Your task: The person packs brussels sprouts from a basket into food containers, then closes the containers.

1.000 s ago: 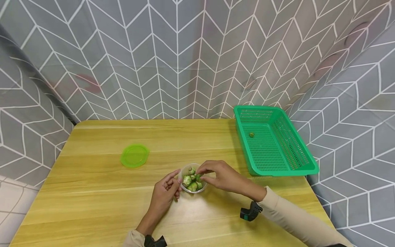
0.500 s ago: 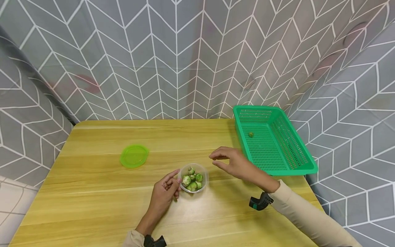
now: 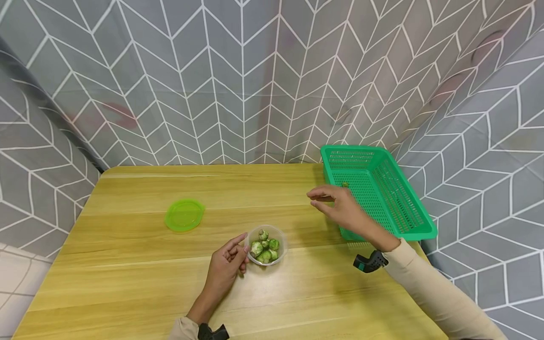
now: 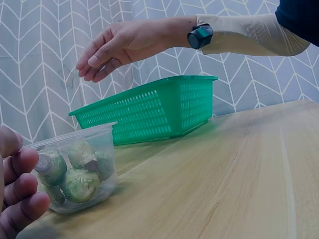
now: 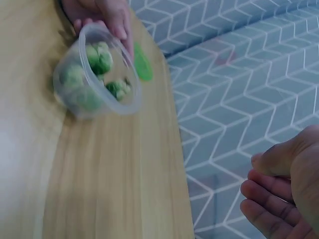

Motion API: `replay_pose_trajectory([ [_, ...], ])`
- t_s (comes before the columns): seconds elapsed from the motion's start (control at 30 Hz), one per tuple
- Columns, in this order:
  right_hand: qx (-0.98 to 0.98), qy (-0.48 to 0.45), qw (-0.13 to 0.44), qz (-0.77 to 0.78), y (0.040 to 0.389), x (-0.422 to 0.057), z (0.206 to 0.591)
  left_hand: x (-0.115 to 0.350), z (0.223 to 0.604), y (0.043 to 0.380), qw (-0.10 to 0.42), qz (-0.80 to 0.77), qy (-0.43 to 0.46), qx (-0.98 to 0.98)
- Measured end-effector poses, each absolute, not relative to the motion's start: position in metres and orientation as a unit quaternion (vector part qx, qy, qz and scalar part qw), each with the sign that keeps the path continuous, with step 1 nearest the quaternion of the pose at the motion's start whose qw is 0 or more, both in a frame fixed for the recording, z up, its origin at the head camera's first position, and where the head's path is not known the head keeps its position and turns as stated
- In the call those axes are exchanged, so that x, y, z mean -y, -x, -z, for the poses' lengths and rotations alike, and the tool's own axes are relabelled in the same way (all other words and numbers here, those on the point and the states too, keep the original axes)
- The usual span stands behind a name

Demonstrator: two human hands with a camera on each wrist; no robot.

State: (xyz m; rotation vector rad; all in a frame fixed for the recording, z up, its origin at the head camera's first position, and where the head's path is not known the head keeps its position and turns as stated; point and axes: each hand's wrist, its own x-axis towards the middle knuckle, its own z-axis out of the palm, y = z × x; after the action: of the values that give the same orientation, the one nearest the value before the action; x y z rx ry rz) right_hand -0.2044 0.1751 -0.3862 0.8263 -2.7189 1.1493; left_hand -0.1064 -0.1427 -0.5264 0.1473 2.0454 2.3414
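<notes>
A clear plastic container (image 3: 279,257) stands on the table, holding several Brussels sprouts (image 3: 264,256). My left hand (image 3: 225,264) grips its left rim between thumb and fingers. In the left wrist view the container wall (image 4: 107,174) shows the sprouts through it. My right hand (image 3: 340,205) is raised, near the left side of the green basket (image 3: 374,236), fingers loosely bent with nothing between them. One small sprout (image 3: 345,184) lies in the basket, just beyond the right hand. The right wrist view shows the right hand's fingers (image 5: 269,199) holding nothing.
A lime-green lid (image 3: 184,215) lies flat on the wooden table (image 3: 127,283), to the left of and beyond the container. The basket stands at the table's right side. A grey patterned curtain (image 3: 242,85) hangs behind the table and along its sides.
My right hand has risen from over the sprouts in the container and moved right and away toward the basket. The left hand has stayed at the container's rim.
</notes>
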Motion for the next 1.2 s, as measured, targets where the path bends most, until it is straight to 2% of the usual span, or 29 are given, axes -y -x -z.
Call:
replay_pose_trajectory([
  [0.53,0.911,-0.192,0.078,-0.358,0.239,-0.221,0.389,0.143,0.528,0.108,0.012,-0.749,-0.04,-0.661],
  [0.97,0.932,-0.128,0.052,-0.336,0.267,-0.255,0.398,0.142,0.528,0.107,0.011,-0.748,-0.04,-0.663],
  [1.2,0.942,-0.117,0.058,-0.309,0.28,-0.271,0.405,0.141,0.527,0.106,0.012,-0.752,-0.032,-0.658],
])
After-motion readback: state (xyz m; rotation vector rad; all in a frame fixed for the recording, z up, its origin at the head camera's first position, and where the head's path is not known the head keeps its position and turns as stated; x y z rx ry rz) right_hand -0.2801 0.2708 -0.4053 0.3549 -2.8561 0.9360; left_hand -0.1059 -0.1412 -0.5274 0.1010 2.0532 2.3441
